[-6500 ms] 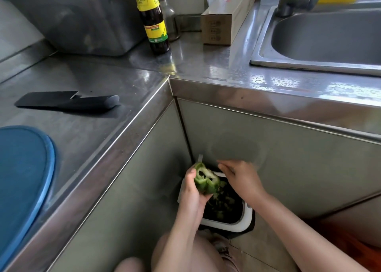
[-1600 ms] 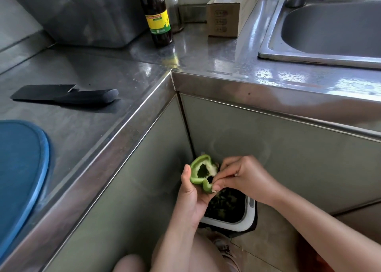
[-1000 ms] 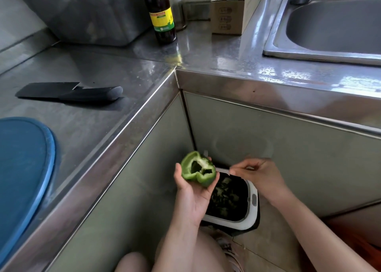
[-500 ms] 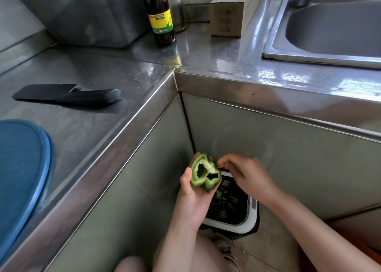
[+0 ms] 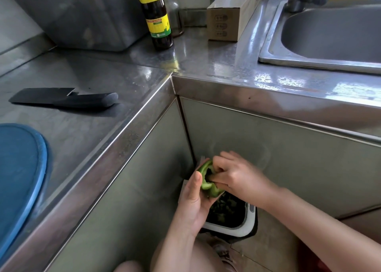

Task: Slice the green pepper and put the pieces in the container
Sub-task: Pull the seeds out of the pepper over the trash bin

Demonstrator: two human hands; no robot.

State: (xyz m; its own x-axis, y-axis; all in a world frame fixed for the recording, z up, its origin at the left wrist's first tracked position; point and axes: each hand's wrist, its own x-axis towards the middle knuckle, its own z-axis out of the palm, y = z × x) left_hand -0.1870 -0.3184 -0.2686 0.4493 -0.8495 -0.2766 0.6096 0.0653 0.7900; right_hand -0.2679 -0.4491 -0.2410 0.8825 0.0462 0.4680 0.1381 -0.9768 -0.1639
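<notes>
Low in front of the cabinet corner, my left hand (image 5: 192, 197) cups an opened green pepper (image 5: 206, 181) from below and the left. The fingers of my right hand (image 5: 237, 175) are pushed into the pepper's hollow, so its inside is hidden. Both hands hover over a white-rimmed bin (image 5: 244, 228) on the floor, which has dark green scraps in it. A black knife (image 5: 66, 100) lies flat on the steel counter (image 5: 123, 82) at the left, apart from both hands. A blue cutting board (image 5: 18, 168) lies at the counter's left edge.
A dark sauce bottle (image 5: 157, 18) with a yellow label, a clear glass bottle (image 5: 175, 11) and a cardboard box (image 5: 231, 16) stand at the back of the counter. The sink (image 5: 329, 36) is at the top right. My knee (image 5: 132, 266) shows at the bottom.
My right hand has moved left from beside the pepper and pushed its fingers into the hollow. The left hand has kept its hold on the pepper over the bin.
</notes>
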